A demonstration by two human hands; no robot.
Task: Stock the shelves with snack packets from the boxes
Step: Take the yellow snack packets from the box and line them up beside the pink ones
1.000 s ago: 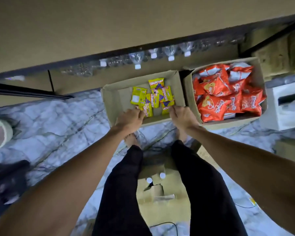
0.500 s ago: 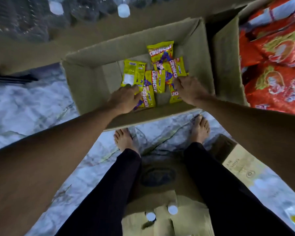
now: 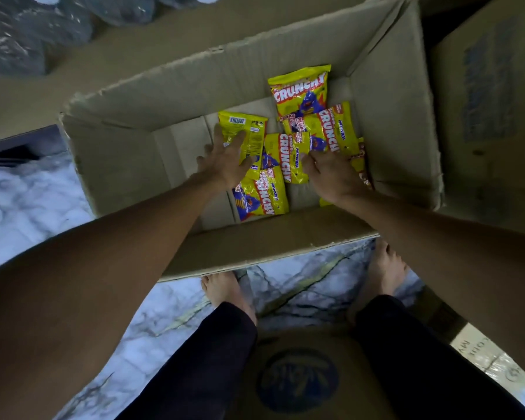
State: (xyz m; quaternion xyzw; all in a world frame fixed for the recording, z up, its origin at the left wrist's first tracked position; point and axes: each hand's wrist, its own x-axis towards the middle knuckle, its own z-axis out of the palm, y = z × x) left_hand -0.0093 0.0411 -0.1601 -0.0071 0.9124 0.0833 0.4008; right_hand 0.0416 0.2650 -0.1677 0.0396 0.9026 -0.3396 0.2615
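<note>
An open cardboard box (image 3: 152, 98) stands on the floor in front of me, holding several yellow Crunchy snack packets (image 3: 299, 92). Both my hands are down inside it. My left hand (image 3: 225, 160) has its fingers spread flat over a packet lying back-side up (image 3: 252, 128). My right hand (image 3: 331, 174) lies on the packets at the right, fingertips touching the middle packet (image 3: 288, 156); part of another packet is hidden under it. One more packet (image 3: 264, 195) lies near the front wall, below my left hand.
A second cardboard box (image 3: 491, 101) stands close on the right. Plastic-wrapped water bottles (image 3: 43, 28) lie at the top left behind a cardboard strip. My bare feet stand on the marble floor (image 3: 28, 201), with flattened cardboard (image 3: 297, 377) beneath me.
I have bent much closer to the box and both hands have gone deeper in. My left hand has opened and spread over the left packet.
</note>
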